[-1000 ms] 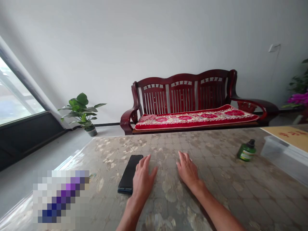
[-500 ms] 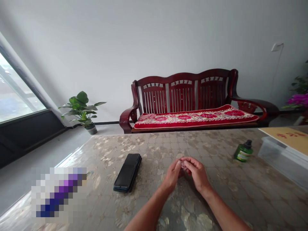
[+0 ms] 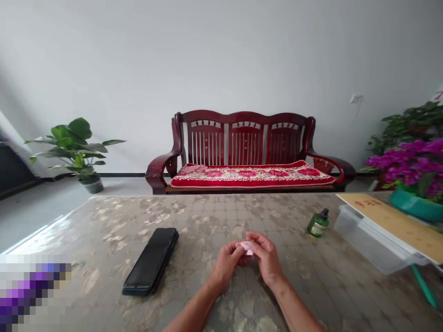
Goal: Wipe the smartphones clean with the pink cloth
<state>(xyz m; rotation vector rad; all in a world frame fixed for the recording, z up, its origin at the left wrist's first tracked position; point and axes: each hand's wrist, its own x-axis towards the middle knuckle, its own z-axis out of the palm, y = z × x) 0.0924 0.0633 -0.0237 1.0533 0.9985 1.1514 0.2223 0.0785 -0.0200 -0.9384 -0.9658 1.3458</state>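
Observation:
A small pale pink piece (image 3: 247, 248), perhaps folded paper, sits pinched between my two hands over the middle of the table. My left hand (image 3: 226, 263) grips its left side, thumb on top. On the other side, the thumb and fingers of my right hand (image 3: 268, 258) close on its right edge. The fingers cover much of the piece, so its full shape is hidden. Below them spreads the patterned tablecloth (image 3: 194, 281). To the left of my hands lies a black smartphone (image 3: 152, 260) in a dark case.
A green pump bottle (image 3: 318, 223) stands to the right, beside a clear plastic box (image 3: 367, 240) with a tan folder (image 3: 394, 221) on top. Purple flowers fill a teal pot (image 3: 415, 205). Beyond the table is a wooden bench (image 3: 245, 138); a potted plant (image 3: 92, 183) stands at left.
The view has swung to the right, bringing the flowers and teal pot into sight. Both hands still hold the pink piece, and more of it shows between the fingers.

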